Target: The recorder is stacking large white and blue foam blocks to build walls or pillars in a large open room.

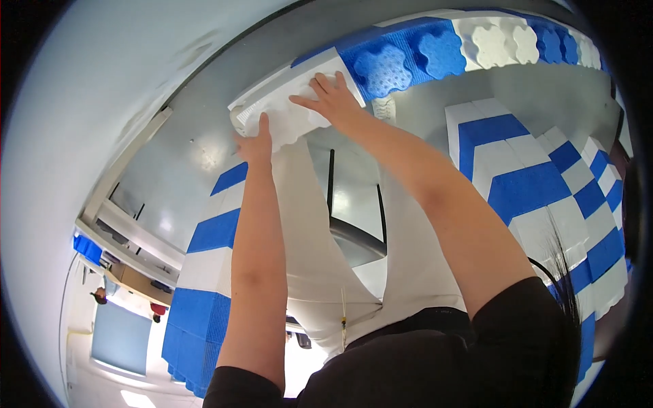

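A white block (286, 94), which looks like foam with bumps on one face, lies at the left end of a curved row of blue and white blocks (435, 51). My right hand (332, 102) rests on its right part, fingers spread against the surface. At the block's near left edge, my left hand (255, 144) grips with the thumb up on the face; its other fingers are partly hidden and blurred. The white block touches the blue block (382, 68) beside it, whose rounded bumps face me.
Stacked blue and white blocks (530, 177) rise on my right, more (204, 272) on my left. Grey floor (183, 163) extends below, and a pale wall (88, 102) curves along the left. Dark thin legs and a grey seat edge (357, 241) show between my knees. Farther off are people (156, 311).
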### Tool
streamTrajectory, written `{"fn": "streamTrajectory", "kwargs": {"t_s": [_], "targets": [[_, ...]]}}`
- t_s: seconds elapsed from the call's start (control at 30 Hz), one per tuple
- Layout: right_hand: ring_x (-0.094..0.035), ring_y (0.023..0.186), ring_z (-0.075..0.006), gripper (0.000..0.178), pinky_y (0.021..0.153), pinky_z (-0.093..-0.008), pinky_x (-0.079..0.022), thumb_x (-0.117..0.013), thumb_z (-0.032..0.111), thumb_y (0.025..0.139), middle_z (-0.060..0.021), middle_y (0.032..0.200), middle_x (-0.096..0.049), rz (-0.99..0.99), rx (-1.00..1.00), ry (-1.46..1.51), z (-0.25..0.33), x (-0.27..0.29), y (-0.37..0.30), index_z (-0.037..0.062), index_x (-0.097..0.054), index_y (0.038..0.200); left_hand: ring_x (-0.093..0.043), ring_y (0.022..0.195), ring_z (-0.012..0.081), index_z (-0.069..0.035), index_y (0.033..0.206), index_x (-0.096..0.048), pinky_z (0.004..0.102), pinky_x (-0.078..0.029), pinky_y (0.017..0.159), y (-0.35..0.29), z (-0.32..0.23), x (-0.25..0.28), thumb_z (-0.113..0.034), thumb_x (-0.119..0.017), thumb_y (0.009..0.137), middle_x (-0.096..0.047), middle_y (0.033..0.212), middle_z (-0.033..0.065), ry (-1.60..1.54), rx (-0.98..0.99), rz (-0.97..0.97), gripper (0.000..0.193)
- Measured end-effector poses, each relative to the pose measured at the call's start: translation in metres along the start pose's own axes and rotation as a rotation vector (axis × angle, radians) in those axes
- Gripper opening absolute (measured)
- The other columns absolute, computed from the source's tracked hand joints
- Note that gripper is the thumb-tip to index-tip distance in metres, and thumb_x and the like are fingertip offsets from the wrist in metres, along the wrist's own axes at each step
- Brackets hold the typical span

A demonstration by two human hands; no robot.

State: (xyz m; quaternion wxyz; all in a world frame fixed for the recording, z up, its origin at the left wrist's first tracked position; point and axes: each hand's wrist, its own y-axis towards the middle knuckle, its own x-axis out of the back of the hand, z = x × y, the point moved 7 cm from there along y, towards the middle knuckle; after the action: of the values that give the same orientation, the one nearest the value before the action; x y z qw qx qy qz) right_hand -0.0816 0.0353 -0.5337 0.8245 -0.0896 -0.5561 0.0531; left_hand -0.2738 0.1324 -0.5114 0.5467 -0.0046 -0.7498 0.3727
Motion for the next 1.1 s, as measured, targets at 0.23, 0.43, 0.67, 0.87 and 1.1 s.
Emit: {"fn": "streamTrajectory", "kwargs": {"t_s": [0.23,0.43,0.67,0.87,1.1], "targets": [[-0.032,0.130,-0.0302,0.092,0.099,-0.0573,-0.031,-0.070,0.019,0.073,-0.0132,0.136,-0.040,0.063,0.026,-0.037,-0.016,-0.015,0.000,0.0373,-0.018,0.146,-0.029,0.129,0.0411,-0.006,0.137,-0.037,0.0514,-0.028,0.104,-0.057,-0.067,-0.056,-0.041,-0.079,0.066,-0.034,0.136,0.0260,0.324,-0.882,0.186,0.089],[-0.020,0.138,-0.0322,0.107,0.107,-0.0598,-0.020,-0.080,0.031,0.063,-0.0119,0.148,-0.025,0.039,-0.184,0.221,-0.087,0.020,-0.034,0.0303,-0.015,0.148,-0.018,0.137,0.0397,-0.020,0.147,-0.016,0.0647,-0.017,0.106,-0.099,-0.087,-0.087,-0.040,-0.083,0.059,-0.022,0.146,0.0207,0.709,-1.129,0.184,0.112],[-0.018,0.139,-0.0323,0.110,0.106,-0.0636,-0.019,-0.082,0.025,0.061,-0.0099,0.148,-0.027,0.357,-0.214,-0.098,-0.126,0.010,-0.043,0.0284,-0.015,0.148,-0.013,0.139,0.0413,-0.041,0.146,-0.014,0.0686,-0.015,0.104,-0.125,-0.101,-0.130,-0.040,-0.084,0.055,-0.016,0.150,0.0219,0.996,-1.259,0.138,0.115],[-0.025,0.135,-0.0321,0.085,0.098,-0.0720,-0.022,-0.059,0.010,0.082,-0.0090,0.136,-0.039,0.217,-0.311,-0.166,-0.136,-0.017,-0.032,0.0423,-0.013,0.146,-0.029,0.131,0.0383,-0.042,0.144,-0.020,0.0658,-0.019,0.104,-0.110,-0.108,-0.149,-0.015,-0.073,0.069,-0.030,0.140,0.0187,1.031,-1.257,0.061,0.096],[-0.020,0.136,-0.0311,0.092,0.091,-0.0715,-0.033,-0.062,0.013,0.080,-0.0051,0.139,-0.033,0.234,-0.337,-0.177,-0.131,-0.029,-0.026,0.0475,-0.008,0.145,-0.042,0.115,0.0340,-0.032,0.126,-0.044,0.0669,-0.023,0.099,-0.102,-0.111,-0.136,-0.009,-0.070,0.068,-0.037,0.126,0.0180,0.885,-1.332,0.146,0.067]]}}
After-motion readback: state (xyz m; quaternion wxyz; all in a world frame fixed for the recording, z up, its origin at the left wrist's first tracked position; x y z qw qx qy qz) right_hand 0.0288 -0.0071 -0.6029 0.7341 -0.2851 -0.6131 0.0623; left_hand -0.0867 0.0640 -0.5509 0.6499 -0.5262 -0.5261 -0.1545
